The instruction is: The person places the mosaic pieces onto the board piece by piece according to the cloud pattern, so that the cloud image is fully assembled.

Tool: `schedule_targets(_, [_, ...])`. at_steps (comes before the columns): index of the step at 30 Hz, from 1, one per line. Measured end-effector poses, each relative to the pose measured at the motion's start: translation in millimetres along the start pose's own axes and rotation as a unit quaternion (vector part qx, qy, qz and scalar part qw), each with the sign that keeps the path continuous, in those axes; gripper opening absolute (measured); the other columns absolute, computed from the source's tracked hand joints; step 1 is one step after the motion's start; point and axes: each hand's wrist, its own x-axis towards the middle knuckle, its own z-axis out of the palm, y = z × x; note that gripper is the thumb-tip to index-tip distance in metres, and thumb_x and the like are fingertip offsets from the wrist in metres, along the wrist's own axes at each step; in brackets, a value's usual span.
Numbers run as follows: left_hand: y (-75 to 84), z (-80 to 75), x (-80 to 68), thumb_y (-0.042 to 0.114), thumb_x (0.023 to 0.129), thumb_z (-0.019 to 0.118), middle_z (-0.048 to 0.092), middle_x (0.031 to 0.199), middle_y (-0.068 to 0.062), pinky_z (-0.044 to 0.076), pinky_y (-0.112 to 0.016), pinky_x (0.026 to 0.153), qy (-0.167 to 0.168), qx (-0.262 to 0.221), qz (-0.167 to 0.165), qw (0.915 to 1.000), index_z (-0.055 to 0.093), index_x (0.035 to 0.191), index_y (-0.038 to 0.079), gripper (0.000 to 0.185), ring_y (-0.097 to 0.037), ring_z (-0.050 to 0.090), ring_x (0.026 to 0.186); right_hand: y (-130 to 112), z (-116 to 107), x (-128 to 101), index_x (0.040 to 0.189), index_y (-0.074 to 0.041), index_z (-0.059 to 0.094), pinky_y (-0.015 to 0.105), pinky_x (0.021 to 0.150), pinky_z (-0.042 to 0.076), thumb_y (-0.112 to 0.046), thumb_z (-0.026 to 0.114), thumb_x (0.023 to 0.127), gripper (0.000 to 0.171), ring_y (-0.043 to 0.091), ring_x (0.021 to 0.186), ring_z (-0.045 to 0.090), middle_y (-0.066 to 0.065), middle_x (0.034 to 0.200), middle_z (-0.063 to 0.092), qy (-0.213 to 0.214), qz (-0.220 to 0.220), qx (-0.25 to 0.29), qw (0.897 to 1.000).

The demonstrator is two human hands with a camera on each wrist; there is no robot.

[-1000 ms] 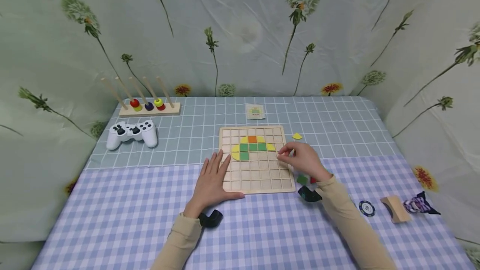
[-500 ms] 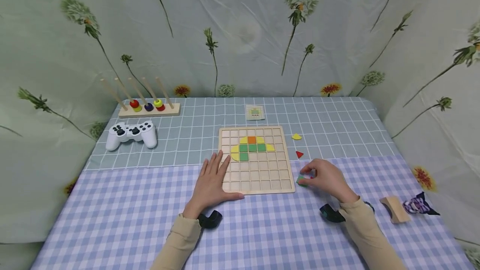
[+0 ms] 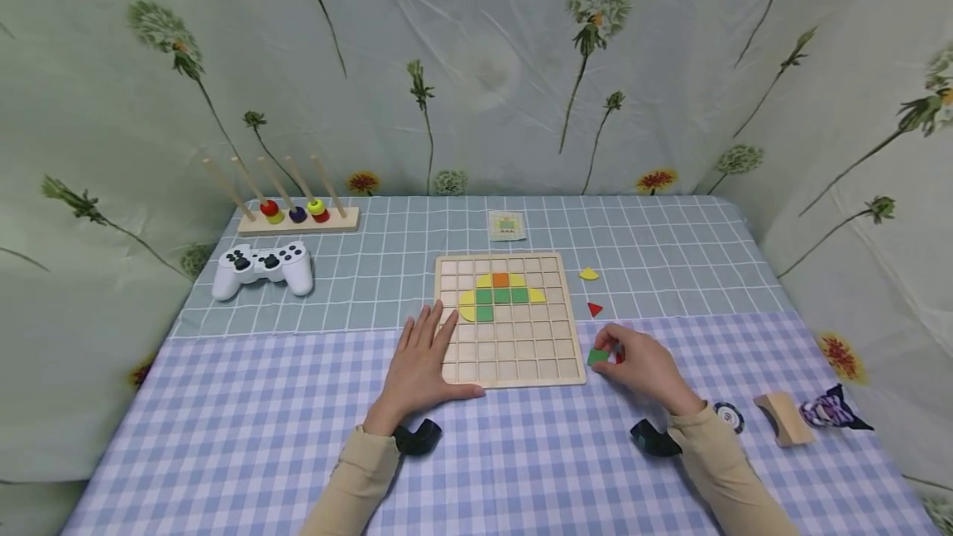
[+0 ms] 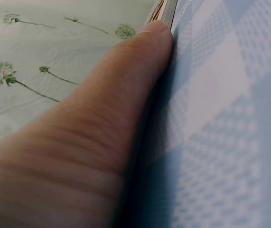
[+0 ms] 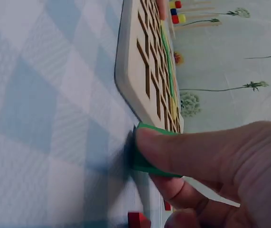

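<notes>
A wooden grid board [image 3: 510, 362] lies mid-table, with yellow, orange and green tiles [image 3: 500, 294] set in its upper rows. My left hand [image 3: 420, 366] lies flat, fingers straight, on the board's lower left corner; the left wrist view shows a finger [image 4: 126, 85] against the board's edge. Just right of the board, my right hand [image 3: 642, 366] pinches a green square tile [image 3: 597, 356] [image 5: 147, 161] beside the board's edge [image 5: 142, 71]. A small red piece [image 5: 137, 220] lies under that hand. A red triangle [image 3: 594, 308] and a yellow piece [image 3: 589, 274] lie loose to the right of the board.
A white game controller [image 3: 262, 267] and a peg rack with coloured beads [image 3: 296, 212] stand at the back left. A small pattern card [image 3: 507, 226] lies behind the board. At the right edge are a poker chip [image 3: 728, 414], a wooden block [image 3: 782, 418] and a purple toy [image 3: 830, 409].
My right hand drew back from the board's right side to the tablecloth beside the lower right corner and took hold of the green tile. The left hand stayed in place.
</notes>
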Motion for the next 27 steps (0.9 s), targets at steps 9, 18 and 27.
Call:
schedule_targets(9, [0.9, -0.7, -0.9, 0.081, 0.064, 0.060, 0.013, 0.156, -0.016, 0.003, -0.045, 0.114, 0.002, -0.004, 0.002, 1.0000, 0.023, 0.152, 0.009, 0.119, -0.032, 0.008, 0.142, -10, 2, 16, 0.080, -0.012, 0.061, 0.026, 0.046, 0.034, -0.014, 0.080, 0.076, 0.019, 0.013, 0.051, 0.041, -0.004, 0.072, 0.057, 0.036, 0.001, 0.074, 0.997])
schedule_targets(18, [1.4, -1.2, -0.2, 0.082, 0.063, 0.060, 0.013, 0.156, -0.016, 0.004, -0.046, 0.114, 0.006, -0.006, 0.001, 1.0000, 0.024, 0.152, 0.009, 0.120, -0.032, 0.009, 0.142, -44, 20, 53, 0.082, -0.011, 0.066, 0.025, 0.046, 0.034, -0.016, 0.078, 0.079, 0.013, 0.013, 0.050, 0.040, -0.004, 0.073, 0.060, 0.013, -0.043, 0.124, 0.991])
schedule_targets(27, [1.4, -1.2, 0.0, 0.082, 0.063, 0.060, 0.013, 0.156, -0.015, 0.004, -0.045, 0.114, 0.001, -0.005, -0.006, 1.0000, 0.023, 0.152, 0.011, 0.120, -0.031, 0.008, 0.142, -71, 42, 84, 0.084, -0.011, 0.072, 0.027, 0.049, 0.037, -0.017, 0.074, 0.083, 0.006, 0.013, 0.052, 0.043, -0.004, 0.078, 0.064, 0.023, -0.043, 0.100, 0.994])
